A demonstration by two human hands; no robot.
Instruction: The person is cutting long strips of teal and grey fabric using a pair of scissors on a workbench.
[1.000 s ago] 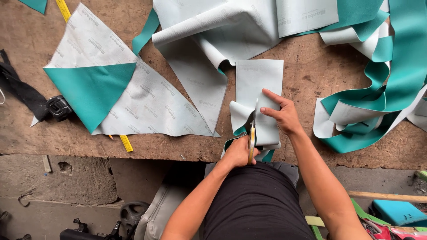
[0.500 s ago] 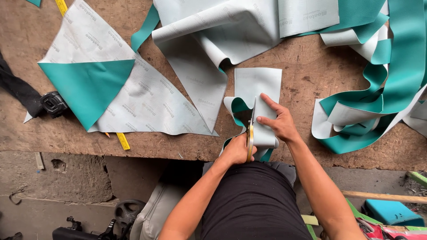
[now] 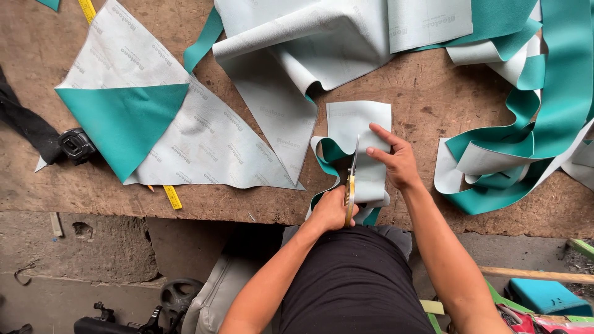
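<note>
My left hand point(image 3: 331, 210) grips yellow-handled scissors point(image 3: 352, 170) at the near edge of the worn wooden bench point(image 3: 427, 99). Their blades point away from me, partway into a small rectangular piece of sheet point(image 3: 359, 120), pale grey on its back and teal on its face. My right hand point(image 3: 396, 162) lies flat on that piece just right of the blades, fingers spread, pressing it down. A narrow cut strip point(image 3: 323, 154) curls away on the left of the scissors, showing its teal side.
A large triangular sheet with a folded teal corner point(image 3: 154, 124) lies to the left over a yellow tape measure point(image 3: 172, 196). More grey and teal sheets point(image 3: 322, 43) and curled offcuts point(image 3: 513, 154) cover the back and right. A black tool point(image 3: 77, 144) sits far left.
The scissors have moved further into the piece, away from me. The cut strip on the left has peeled off and curled more. My right hand stays pressed on the piece.
</note>
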